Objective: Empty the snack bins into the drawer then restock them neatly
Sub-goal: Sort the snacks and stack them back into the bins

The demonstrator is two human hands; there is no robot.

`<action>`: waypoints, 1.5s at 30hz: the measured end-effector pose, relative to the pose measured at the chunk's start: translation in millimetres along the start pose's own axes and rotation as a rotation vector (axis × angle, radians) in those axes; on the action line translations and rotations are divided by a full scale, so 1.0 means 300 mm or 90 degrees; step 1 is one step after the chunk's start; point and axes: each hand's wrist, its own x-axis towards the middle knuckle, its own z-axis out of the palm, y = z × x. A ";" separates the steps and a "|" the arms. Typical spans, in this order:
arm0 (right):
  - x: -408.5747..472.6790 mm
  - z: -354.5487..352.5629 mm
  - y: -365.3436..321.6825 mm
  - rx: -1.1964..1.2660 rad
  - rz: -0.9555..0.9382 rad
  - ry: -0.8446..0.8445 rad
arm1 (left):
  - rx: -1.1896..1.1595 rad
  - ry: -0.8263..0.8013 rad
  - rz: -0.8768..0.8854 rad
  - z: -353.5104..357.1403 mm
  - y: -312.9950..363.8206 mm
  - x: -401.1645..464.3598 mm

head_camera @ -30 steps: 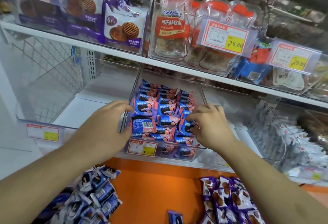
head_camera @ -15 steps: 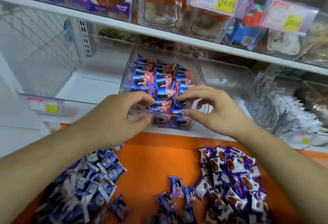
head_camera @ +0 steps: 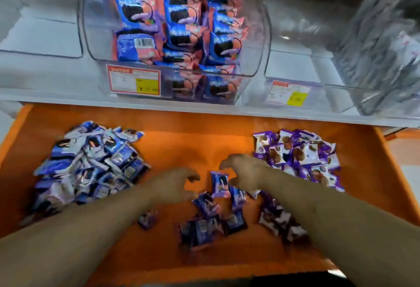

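- My left hand and right hand hover over the orange drawer, fingers loosely curled, gripping nothing.
- Between them lies one blue cookie packet, mid-drawer.
- The clear snack bin sits part-filled on the shelf behind the drawer's back edge.

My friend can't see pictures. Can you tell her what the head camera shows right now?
Two bare hands, left hand and right hand, reach with curled fingers toward a few loose blue snack packs in an orange drawer. Bigger piles lie at either side. Above, a clear bin on the shelf holds neat rows of blue-and-pink packs.
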 end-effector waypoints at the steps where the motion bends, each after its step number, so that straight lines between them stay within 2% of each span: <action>1: 0.042 0.029 0.013 0.025 0.007 0.010 | -0.038 -0.005 -0.018 0.047 -0.019 0.048; 6: 0.181 0.190 0.064 0.053 0.035 -0.006 | -0.103 -0.057 -0.072 0.228 -0.089 0.201; 12: 0.196 0.267 0.073 0.063 0.063 0.014 | -0.117 -0.066 -0.089 0.297 -0.066 0.224; 17: 0.150 0.175 0.060 0.210 0.083 0.005 | -0.128 -0.048 -0.054 0.291 -0.065 0.192; 21: 0.083 0.041 0.046 0.172 0.062 -0.021 | -0.160 -0.020 -0.072 0.249 -0.064 0.161; 24: 0.047 -0.029 0.046 0.160 0.055 0.006 | -0.165 -0.034 -0.056 0.219 -0.058 0.142; 29: 0.069 -0.017 0.076 0.217 0.077 0.031 | -0.103 -0.094 0.015 0.211 -0.063 0.174; 32: 0.098 0.019 0.120 0.238 0.097 0.025 | 0.023 -0.141 0.066 0.242 -0.059 0.222; 35: 0.118 0.055 0.159 0.251 0.107 0.016 | 0.117 -0.125 0.118 0.273 -0.043 0.251; 39: 0.113 0.060 0.164 0.254 0.111 -0.002 | 0.009 -0.035 0.091 0.256 -0.047 0.234; 42: 0.083 0.009 0.123 0.277 0.107 0.008 | -0.150 -0.018 -0.006 0.164 -0.064 0.166; 45: 0.025 -0.104 0.036 0.266 0.072 0.018 | -0.221 0.016 -0.061 0.012 -0.042 0.047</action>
